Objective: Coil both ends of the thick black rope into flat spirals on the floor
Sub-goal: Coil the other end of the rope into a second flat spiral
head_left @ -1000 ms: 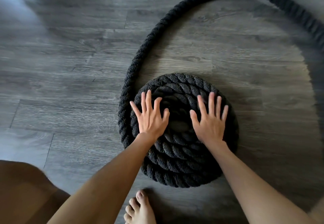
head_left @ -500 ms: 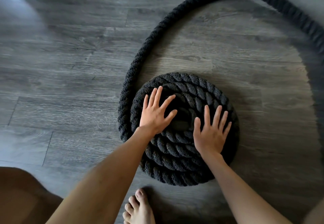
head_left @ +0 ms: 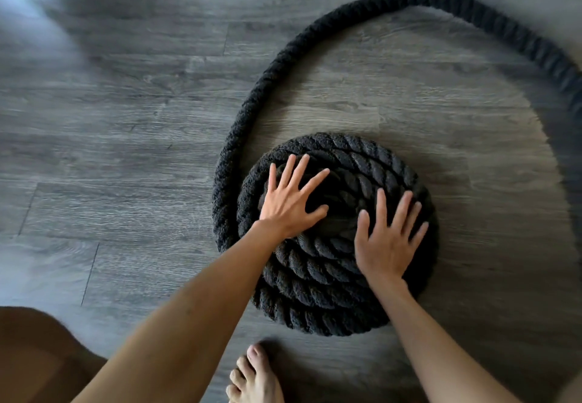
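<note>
A thick black rope lies coiled in a flat spiral [head_left: 318, 295] on the grey wood floor. Its loose length [head_left: 283, 56] leaves the coil on the left, arcs away and curves round to the right edge of the frame. My left hand [head_left: 291, 201] presses flat on the upper left of the spiral, fingers spread. My right hand [head_left: 389, 242] lies flat on the right side of the spiral, fingers apart. Neither hand grips the rope. The middle of the spiral is partly hidden by my hands.
My bare foot [head_left: 255, 377] stands just below the spiral at the bottom edge. My knee [head_left: 34, 358] fills the lower left corner. Grey plank floor [head_left: 119, 138] stretches to the left and beyond the rope's arc.
My left hand has slid up and turned clockwise on the spiral while my right hand has slid down and to the right. The coil has rotated clockwise under them.
</note>
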